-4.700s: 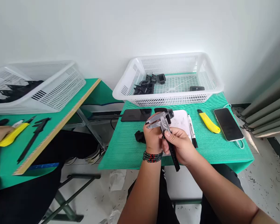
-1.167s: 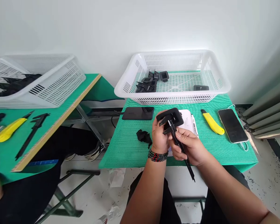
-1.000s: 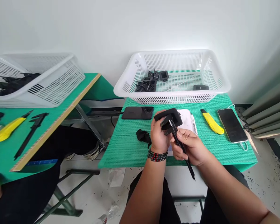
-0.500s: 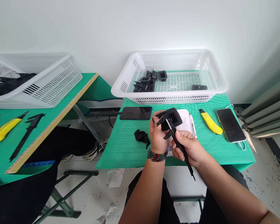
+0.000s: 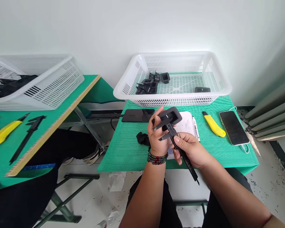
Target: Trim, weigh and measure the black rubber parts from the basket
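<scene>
The black plastic frame (image 5: 177,114) is in the left hand (image 5: 156,136), above the near table and toward twelve o'clock of the right hand (image 5: 190,147). The left fingers curl around its side at nine o'clock, palm turned up, bead bracelet (image 5: 157,159) on the wrist. The right hand pinches the black caliper (image 5: 184,158) between thumb and fingers; its beam slants down to five o'clock, and its larger jaws stand parted, pointing to about eight o'clock over the left hand. Whether the caliper touches the frame, I cannot tell.

From the hands, the white basket (image 5: 173,96) sits at twelve o'clock, with a cluster of black plastic parts (image 5: 146,88) at its left end and one more black part (image 5: 202,90) at its right. A dark phone (image 5: 135,115) lies at ten o'clock, a crumpled black piece (image 5: 142,138) at nine. Partly behind the hands are a white pad (image 5: 186,122) and, along its right edge, a marker (image 5: 195,126). A yellow utility knife (image 5: 215,126) lies at two o'clock, and beyond it a phone with a white cable (image 5: 234,127). On the neighbouring table (image 5: 57,122), well off at nine o'clock, lie another yellow knife (image 5: 6,133) and a second caliper (image 5: 26,139)
</scene>
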Demonstrator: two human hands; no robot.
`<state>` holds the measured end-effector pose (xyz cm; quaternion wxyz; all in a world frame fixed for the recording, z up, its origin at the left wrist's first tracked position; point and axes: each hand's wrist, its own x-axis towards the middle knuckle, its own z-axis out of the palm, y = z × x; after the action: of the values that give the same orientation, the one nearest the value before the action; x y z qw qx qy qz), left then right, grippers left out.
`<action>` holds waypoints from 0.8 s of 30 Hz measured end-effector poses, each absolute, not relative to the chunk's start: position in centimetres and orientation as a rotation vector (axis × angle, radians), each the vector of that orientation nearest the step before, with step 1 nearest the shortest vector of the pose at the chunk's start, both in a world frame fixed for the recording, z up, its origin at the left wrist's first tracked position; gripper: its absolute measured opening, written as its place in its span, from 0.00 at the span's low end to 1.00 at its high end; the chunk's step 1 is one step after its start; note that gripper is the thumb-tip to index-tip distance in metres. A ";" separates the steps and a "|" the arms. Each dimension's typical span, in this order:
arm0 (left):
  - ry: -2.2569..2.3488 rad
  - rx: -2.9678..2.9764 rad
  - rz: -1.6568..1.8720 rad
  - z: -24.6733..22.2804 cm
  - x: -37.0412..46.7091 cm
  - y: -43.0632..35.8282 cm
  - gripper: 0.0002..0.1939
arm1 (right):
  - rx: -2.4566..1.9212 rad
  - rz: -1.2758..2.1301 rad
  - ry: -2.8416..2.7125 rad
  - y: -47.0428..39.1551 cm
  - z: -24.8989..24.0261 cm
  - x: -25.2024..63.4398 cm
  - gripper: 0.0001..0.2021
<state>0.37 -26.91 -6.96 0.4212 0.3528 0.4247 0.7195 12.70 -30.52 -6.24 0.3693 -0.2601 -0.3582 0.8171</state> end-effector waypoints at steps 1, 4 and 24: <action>1.028 0.850 1.773 -7.0 0.3 -26.9 0.32 | -0.645 2.125 -0.907 -30.6 -6.2 12.8 0.26; 0.910 0.775 1.663 -6.9 -0.1 -26.8 0.28 | -0.549 2.245 -0.846 -30.7 -6.1 12.9 0.24; 0.655 0.765 1.400 -6.0 -3.5 -25.6 0.29 | -0.660 2.389 -0.846 -31.2 -7.2 12.1 0.27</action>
<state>-3.47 -25.57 -5.98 0.6508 0.3368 0.2883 0.6164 12.10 -31.24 -7.21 0.2582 -0.2434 -0.3120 0.8813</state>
